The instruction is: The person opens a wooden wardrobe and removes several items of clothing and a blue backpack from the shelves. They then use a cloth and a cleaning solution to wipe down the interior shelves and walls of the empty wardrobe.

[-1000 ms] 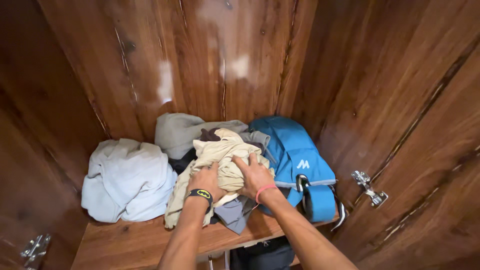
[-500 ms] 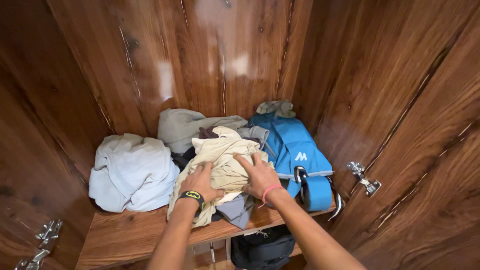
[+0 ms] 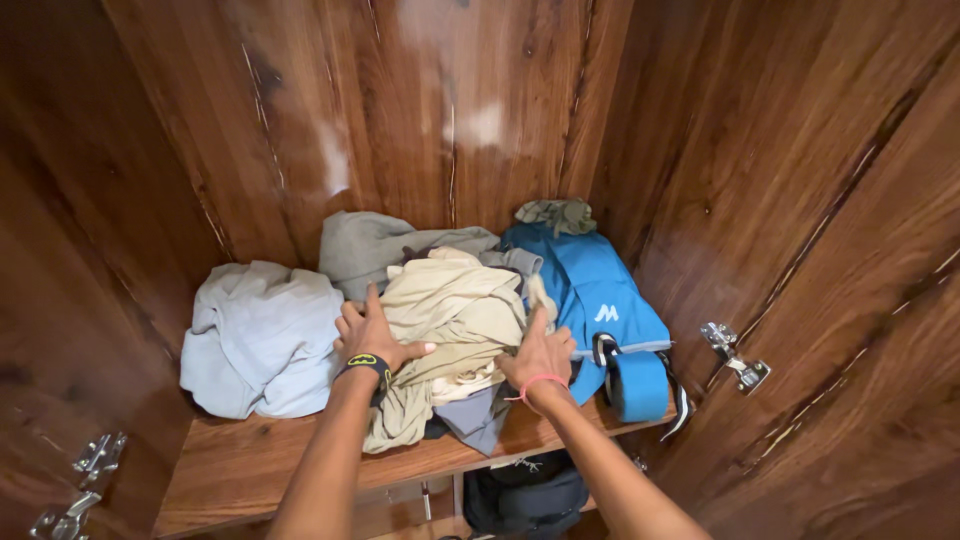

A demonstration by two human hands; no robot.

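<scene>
- The crumpled beige garment (image 3: 455, 320) lies mid-shelf on the wooden wardrobe shelf (image 3: 250, 465), under both hands.
- Soft, wrinkled cloth; a pale grey bundle (image 3: 260, 340) lies left of it, a smooth blue backpack (image 3: 600, 300) right.
- Left hand (image 3: 372, 335) and right hand (image 3: 540, 355) press flat on the garment, fingers spread, gripping nothing.

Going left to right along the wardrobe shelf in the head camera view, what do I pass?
Door hinge → pale blue garment → left hand → beige garment → right hand → blue bag → right door hinge.
</scene>
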